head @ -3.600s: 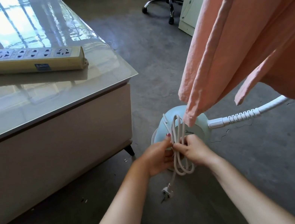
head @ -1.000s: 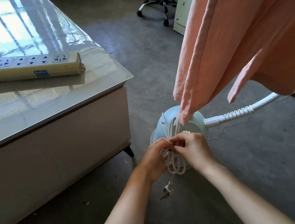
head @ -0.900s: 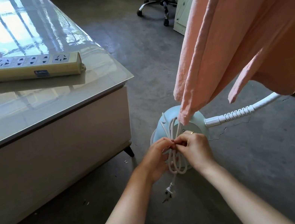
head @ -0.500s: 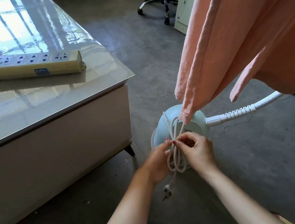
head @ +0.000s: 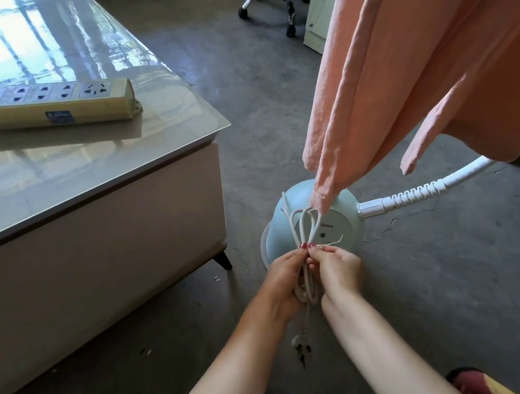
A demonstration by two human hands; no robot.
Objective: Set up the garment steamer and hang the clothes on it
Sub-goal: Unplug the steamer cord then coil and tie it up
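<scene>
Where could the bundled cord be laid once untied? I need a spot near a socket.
The glossy tabletop is bare between the yellow power strip and its near edge. Crowded: the floor around the pale blue steamer base, where both hands, left and right, hold the white cord bundle under the hanging peach garment.

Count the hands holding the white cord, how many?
2. The left hand grips the bundled white cord from the left side; the right hand pinches a thin string at the bundle's right.
</scene>
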